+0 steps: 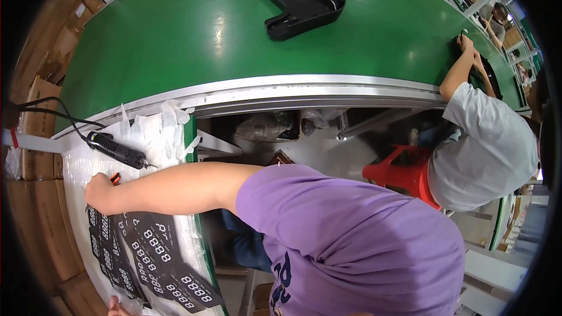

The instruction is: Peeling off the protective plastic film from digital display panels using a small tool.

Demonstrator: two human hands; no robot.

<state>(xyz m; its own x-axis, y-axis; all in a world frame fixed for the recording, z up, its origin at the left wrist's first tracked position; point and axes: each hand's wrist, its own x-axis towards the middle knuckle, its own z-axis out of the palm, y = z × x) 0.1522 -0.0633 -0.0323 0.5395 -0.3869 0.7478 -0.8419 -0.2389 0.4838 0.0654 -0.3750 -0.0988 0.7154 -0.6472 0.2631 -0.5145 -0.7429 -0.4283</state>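
Observation:
My right arm reaches across to the side bench on the left. There my right hand (99, 193) is closed in a fist above black sheets (155, 251) printed with pale segmented digit shapes. What it grips, if anything, is hidden. An orange-and-black object (115, 179), perhaps a tool handle, shows right beside the fist. Only some fingers of my left hand (117, 306) enter at the lower edge, near the bottom of the sheets. How far they are closed cannot be made out. A black corded electric screwdriver (117, 150) lies on the white bench covering (73, 167), beyond my right hand.
A long green worktable (175, 41) carries a black plastic housing (304, 6). To the right, a person in a grey shirt (486, 146) sits on a red stool (401, 169), hands on a dark part. Cardboard boxes (50, 240) stack at the left. Torn white film (172, 126) hangs at the bench corner.

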